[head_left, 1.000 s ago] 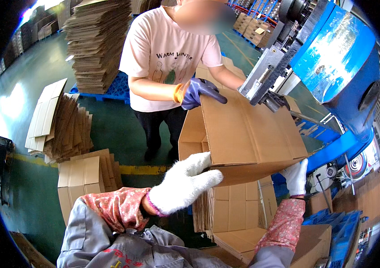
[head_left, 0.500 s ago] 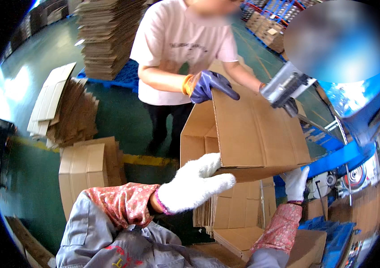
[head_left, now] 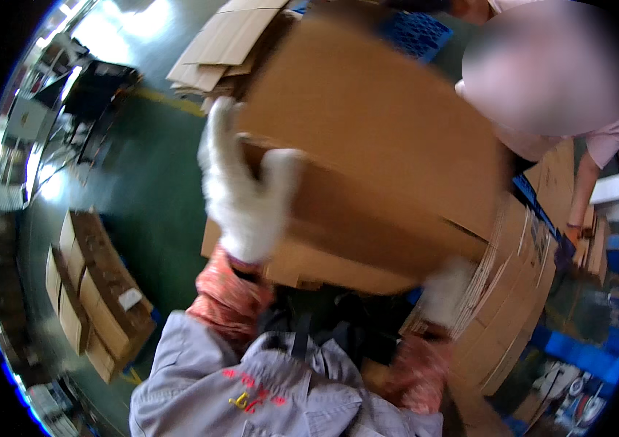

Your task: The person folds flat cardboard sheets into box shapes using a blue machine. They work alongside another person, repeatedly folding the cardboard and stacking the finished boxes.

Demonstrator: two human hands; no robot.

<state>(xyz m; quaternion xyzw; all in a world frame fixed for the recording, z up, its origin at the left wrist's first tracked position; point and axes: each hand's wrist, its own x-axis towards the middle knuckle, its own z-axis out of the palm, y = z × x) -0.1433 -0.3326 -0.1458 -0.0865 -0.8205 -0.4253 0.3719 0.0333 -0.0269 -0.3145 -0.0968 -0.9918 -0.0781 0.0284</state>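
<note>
A large brown cardboard box (head_left: 375, 138) is held up in front of me, tilted and blurred by motion. My left hand (head_left: 244, 197), in a white knitted glove, grips its left corner, with thumb and fingers spread around the edge. My right hand (head_left: 449, 295), also white-gloved, is at the box's lower right corner; its fingers are smeared. The box hides part of the stacks behind it.
Flat cardboard stacks stand behind the box (head_left: 225, 44) and at my right (head_left: 513, 306). More cartons (head_left: 98, 298) lie on the floor at left. A co-worker (head_left: 608, 146) is at the far right, near a blue machine frame (head_left: 578, 353). Dark equipment (head_left: 102, 87) stands far left.
My view has swung left, and the box has come with me, away from the co-worker, whose hand no longer touches it. My left hand has moved from beside the box's edge onto its left corner.
</note>
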